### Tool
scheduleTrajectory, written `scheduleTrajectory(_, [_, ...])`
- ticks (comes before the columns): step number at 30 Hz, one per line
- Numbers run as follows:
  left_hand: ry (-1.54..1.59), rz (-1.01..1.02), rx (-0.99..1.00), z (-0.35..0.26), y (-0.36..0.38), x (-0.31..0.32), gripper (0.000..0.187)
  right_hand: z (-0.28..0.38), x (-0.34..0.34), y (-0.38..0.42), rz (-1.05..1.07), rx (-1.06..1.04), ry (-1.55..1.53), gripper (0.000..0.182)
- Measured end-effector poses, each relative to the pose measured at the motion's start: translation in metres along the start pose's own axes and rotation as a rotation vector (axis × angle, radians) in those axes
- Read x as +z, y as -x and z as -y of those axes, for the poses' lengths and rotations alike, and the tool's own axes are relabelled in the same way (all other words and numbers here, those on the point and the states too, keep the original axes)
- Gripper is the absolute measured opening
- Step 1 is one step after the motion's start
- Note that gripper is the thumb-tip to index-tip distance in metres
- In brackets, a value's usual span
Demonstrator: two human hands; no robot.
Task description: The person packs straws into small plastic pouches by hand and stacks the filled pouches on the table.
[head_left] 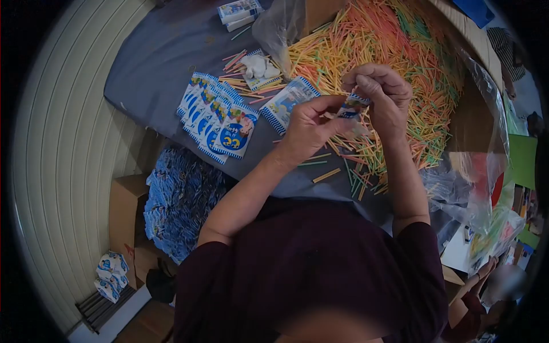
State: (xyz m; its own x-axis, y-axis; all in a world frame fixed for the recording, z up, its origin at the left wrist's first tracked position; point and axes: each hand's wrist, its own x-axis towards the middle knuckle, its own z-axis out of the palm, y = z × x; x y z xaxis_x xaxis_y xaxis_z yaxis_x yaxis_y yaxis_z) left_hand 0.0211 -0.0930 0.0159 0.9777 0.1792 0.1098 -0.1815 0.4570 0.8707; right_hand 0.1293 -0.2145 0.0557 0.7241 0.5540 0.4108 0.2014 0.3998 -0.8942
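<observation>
A small blue printed packet (pixel 353 106) is held upright between my two hands, above the near edge of the stick pile. My left hand (pixel 311 124) pinches its lower left side. My right hand (pixel 382 94) is closed at its top, with thumb and fingers together. Just left of my left hand, a larger blue-and-white packet (pixel 289 103) lies flat on the grey cloth. Farther left is a fanned stack of blue-and-white packets (pixel 218 119). Behind them a white crumpled item (pixel 260 67) rests on another packet, among loose sticks.
A large heap of coloured sticks (pixel 423 108) spreads over the grey-covered table (pixel 154 74). Clear plastic (pixel 274 28) and more packets (pixel 239 12) lie at the back. Below the left edge, a carton (pixel 123 200) stands by many blue packets (pixel 183 200). Another person (pixel 477 303) is at lower right.
</observation>
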Motion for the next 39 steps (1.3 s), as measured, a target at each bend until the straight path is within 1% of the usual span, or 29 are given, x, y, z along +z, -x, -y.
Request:
scheduleTrajectory(2, [-0.034,-0.020,0.070,0.009,0.002,0.006,0.025,0.000,0.007,0.000,-0.041,0.005,-0.037,0.009])
scheduleTrajectory(4, [-0.039,-0.020,0.062,0.013,0.000,0.008,0.025,0.002,0.016,0.002,-0.153,0.021,-0.193,0.007])
scheduleTrajectory(5, [-0.062,-0.034,0.054,0.011,0.000,0.003,0.024,0.000,0.019,0.002,-0.177,-0.005,-0.191,0.006])
scheduleTrajectory(6, [-0.271,-0.066,0.117,-0.002,0.003,0.006,0.018,-0.002,0.020,0.002,-0.188,-0.021,-0.205,0.005])
scheduleTrajectory(8, [-0.120,-0.086,0.201,0.007,-0.001,0.002,0.014,-0.003,0.026,0.006,-0.161,0.034,-0.250,0.002])
scheduleTrajectory(10, [-0.143,-0.127,0.259,0.007,-0.002,-0.006,0.011,-0.003,0.025,0.014,-0.121,0.090,-0.086,0.008])
scheduleTrajectory(11, [-0.152,-0.123,0.230,0.004,0.000,-0.012,0.012,-0.009,0.018,0.018,-0.040,0.030,0.018,0.016])
scheduleTrajectory(12, [-0.162,-0.110,0.198,0.000,0.003,-0.016,0.014,-0.008,0.020,0.017,-0.037,0.030,0.017,0.016])
scheduleTrajectory(13, [-0.162,-0.106,0.197,-0.011,0.008,-0.018,0.014,-0.004,0.020,0.016,0.142,-0.057,0.216,0.018])
scheduleTrajectory(14, [-0.236,-0.116,0.108,-0.022,0.017,-0.020,0.018,0.000,0.019,0.018,0.311,-0.142,0.421,0.020])
scheduleTrajectory(15, [-0.309,-0.108,0.019,-0.032,0.025,-0.021,0.023,0.004,0.023,0.021,0.362,-0.045,0.427,0.022])
scheduleTrajectory(17, [-0.418,-0.122,0.123,-0.033,0.040,-0.027,0.022,0.015,0.026,0.022,0.484,0.066,0.439,0.024])
scheduleTrajectory(18, [-0.526,-0.147,0.152,-0.030,0.050,-0.037,0.025,0.014,0.024,0.021,0.540,-0.051,0.434,0.027])
scheduleTrajectory(19, [-0.636,-0.181,0.186,-0.031,0.060,-0.050,0.028,0.018,0.025,0.023,0.502,-0.051,0.470,0.027])
scheduleTrajectory(21, [-1.088,-0.188,0.297,-0.053,0.076,-0.077,0.038,0.023,0.026,0.024,0.297,0.007,0.323,0.028])
scheduleTrajectory(23, [-1.447,-0.335,0.143,-0.060,0.091,-0.100,0.046,0.013,0.001,0.017,0.237,0.074,0.429,0.026])
scheduleTrajectory(24, [-1.445,-0.323,0.151,-0.062,0.090,-0.096,0.046,0.005,-0.013,0.012,0.210,0.129,0.458,0.024])
scheduleTrajectory(25, [-1.644,-0.389,0.246,-0.069,0.087,-0.090,0.043,-0.002,-0.022,0.006,0.124,0.196,0.553,0.020])
scheduleTrajectory(26, [-1.841,-0.456,0.348,-0.075,0.082,-0.085,0.040,-0.011,-0.033,-0.001,0.111,0.190,0.560,0.020])
scheduleTrajectory(27, [-1.908,-0.459,0.392,-0.078,0.078,-0.079,0.043,-0.020,-0.046,-0.008,0.044,0.179,0.742,0.019])
scheduleTrajectory(28, [-1.903,-0.456,0.401,-0.075,0.071,-0.075,0.043,-0.024,-0.056,-0.019,-0.020,0.167,0.923,0.017])
scheduleTrajectory(29, [-1.797,-0.363,0.444,-0.071,0.063,-0.072,0.043,-0.024,-0.065,-0.032,-0.021,0.164,0.927,0.017])
scheduleTrajectory(31, [-1.588,-0.146,0.482,-0.055,0.044,-0.067,0.036,-0.024,-0.076,-0.061,-0.135,-0.071,1.152,0.017])
scheduleTrajectory(32, [-1.588,-0.143,0.480,-0.046,0.034,-0.060,0.036,-0.023,-0.079,-0.076,-0.137,-0.068,1.151,0.017])
scheduleTrajectory(34, [-1.565,0.048,0.447,-0.030,0.015,-0.045,0.022,-0.023,-0.085,-0.106,-0.094,-0.074,1.543,0.018])
scheduleTrajectory(35, [-1.560,0.054,0.451,-0.025,0.011,-0.043,0.022,-0.028,-0.088,-0.120,-0.099,-0.072,1.549,0.018])
scheduleTrajectory(37, [-1.702,0.038,0.467,-0.016,0.006,-0.042,0.011,-0.043,-0.091,-0.145,-0.154,0.267,1.914,0.016])
scheduleTrajectory(38, [-1.701,0.040,0.460,-0.014,0.005,-0.042,0.011,-0.049,-0.096,-0.151,-0.150,0.273,1.913,0.016])
scheduleTrajectory(39, [-1.728,0.033,0.486,-0.014,0.005,-0.042,0.008,-0.055,-0.098,-0.155,-0.058,0.224,2.000,0.016])
